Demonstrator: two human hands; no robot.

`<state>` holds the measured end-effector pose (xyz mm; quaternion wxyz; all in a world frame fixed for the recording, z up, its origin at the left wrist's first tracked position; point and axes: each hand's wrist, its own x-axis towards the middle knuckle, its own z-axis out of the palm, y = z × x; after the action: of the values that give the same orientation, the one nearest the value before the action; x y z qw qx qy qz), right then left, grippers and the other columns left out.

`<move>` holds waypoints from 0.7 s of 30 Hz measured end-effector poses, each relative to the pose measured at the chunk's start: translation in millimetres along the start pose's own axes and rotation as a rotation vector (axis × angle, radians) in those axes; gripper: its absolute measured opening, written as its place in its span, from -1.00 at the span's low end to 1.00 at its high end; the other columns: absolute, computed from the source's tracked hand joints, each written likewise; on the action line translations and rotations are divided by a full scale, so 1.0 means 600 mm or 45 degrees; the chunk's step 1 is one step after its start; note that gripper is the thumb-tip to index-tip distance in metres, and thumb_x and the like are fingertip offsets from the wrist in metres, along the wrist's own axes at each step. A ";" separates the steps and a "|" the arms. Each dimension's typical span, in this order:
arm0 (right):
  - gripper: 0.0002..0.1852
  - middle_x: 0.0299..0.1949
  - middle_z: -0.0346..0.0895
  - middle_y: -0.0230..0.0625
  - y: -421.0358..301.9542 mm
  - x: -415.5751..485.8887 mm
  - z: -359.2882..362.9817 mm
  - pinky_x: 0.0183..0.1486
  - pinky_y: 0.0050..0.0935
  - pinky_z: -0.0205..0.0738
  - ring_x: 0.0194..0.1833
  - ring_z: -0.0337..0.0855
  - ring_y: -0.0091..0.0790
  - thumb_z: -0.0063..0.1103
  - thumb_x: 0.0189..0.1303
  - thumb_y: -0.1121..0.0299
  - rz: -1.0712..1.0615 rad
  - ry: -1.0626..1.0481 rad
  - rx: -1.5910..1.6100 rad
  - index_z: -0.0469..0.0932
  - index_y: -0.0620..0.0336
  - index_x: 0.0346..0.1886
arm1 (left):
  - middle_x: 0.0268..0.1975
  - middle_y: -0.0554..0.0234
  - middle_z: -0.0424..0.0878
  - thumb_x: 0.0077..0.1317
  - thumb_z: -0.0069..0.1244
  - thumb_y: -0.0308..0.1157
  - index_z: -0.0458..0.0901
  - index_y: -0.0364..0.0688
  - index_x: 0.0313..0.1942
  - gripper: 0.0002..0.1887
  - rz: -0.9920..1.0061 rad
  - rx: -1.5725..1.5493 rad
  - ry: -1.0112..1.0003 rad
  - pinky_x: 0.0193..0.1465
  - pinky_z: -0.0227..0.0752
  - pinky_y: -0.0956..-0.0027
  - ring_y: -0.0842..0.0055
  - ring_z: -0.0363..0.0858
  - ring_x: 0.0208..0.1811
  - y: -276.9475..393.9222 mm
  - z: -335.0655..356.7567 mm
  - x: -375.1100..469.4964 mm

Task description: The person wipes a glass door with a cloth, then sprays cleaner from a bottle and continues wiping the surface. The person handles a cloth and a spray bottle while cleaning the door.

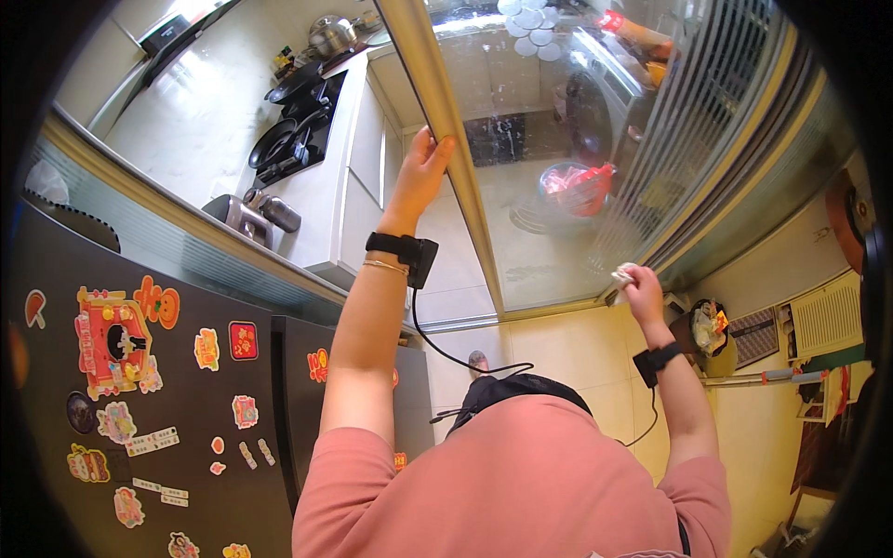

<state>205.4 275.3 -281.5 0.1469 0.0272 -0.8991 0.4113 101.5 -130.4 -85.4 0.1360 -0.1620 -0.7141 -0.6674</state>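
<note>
My left hand [421, 173] grips the gold-coloured edge frame [422, 73] of a sliding glass door, with the thumb lying on its near face. In my right hand [644, 296] is a crumpled white cloth or tissue [621, 275], held near the lower right part of the door's glass pane [520, 268]. Whether the cloth touches the glass is hard to tell. Whitish streaks and spots mark the pane, and a cluster of round pale stickers [531, 28] shows near its top.
Left of me stands a dark refrigerator [251, 300] covered in magnets. Beyond the door opening, a counter carries a black gas hob [328, 129] with pans. Through the glass appear a washing machine [589, 115] and a basin with a red bag [579, 188]. A filled bin [708, 328] stands at right.
</note>
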 end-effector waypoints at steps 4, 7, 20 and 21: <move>-0.88 -0.37 0.54 -0.34 0.075 -0.067 -0.068 -0.25 -0.46 0.46 -0.37 0.54 -0.46 0.16 0.11 0.44 0.280 0.085 0.222 0.58 0.24 -0.29 | -0.10 0.34 0.57 0.42 -0.06 -0.12 0.37 -0.21 0.11 -0.59 -0.008 -0.069 -0.049 -0.03 0.34 0.52 0.67 0.47 -0.11 -0.005 -0.001 0.009; -0.90 -0.42 0.55 -0.43 0.129 -0.116 -0.106 -0.31 -0.51 0.42 -0.42 0.50 -0.54 0.13 0.15 0.45 0.445 0.206 0.296 0.56 0.24 -0.29 | 0.06 0.20 0.57 0.44 -0.17 0.02 0.30 -0.23 0.14 -0.49 -0.126 -0.197 0.008 0.13 0.34 0.43 0.56 0.50 0.05 -0.005 0.012 0.018; -0.91 -0.45 0.52 -0.47 0.209 -0.203 -0.177 -0.47 -0.53 0.37 -0.47 0.50 -0.58 0.06 0.24 0.40 0.785 0.320 0.433 0.53 0.16 -0.26 | 0.16 -0.05 0.47 0.46 -0.40 0.15 -0.02 -0.14 0.35 -0.34 -0.177 -0.058 -0.105 0.27 0.26 0.28 0.32 0.45 0.20 -0.002 0.051 0.026; -0.91 -0.45 0.52 -0.47 0.204 -0.210 -0.178 -0.47 -0.54 0.37 -0.47 0.50 -0.58 0.06 0.23 0.41 0.831 0.330 0.396 0.53 0.16 -0.26 | 0.16 -0.05 0.48 0.46 -0.41 0.15 -0.01 -0.14 0.34 -0.34 -0.201 -0.038 -0.070 0.27 0.27 0.29 0.32 0.45 0.20 -0.004 0.055 0.027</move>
<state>330.6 427.0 -341.2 0.1149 -0.2908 -0.7613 0.5680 86.3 -97.0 -83.2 0.0609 -0.1255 -0.7181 -0.6818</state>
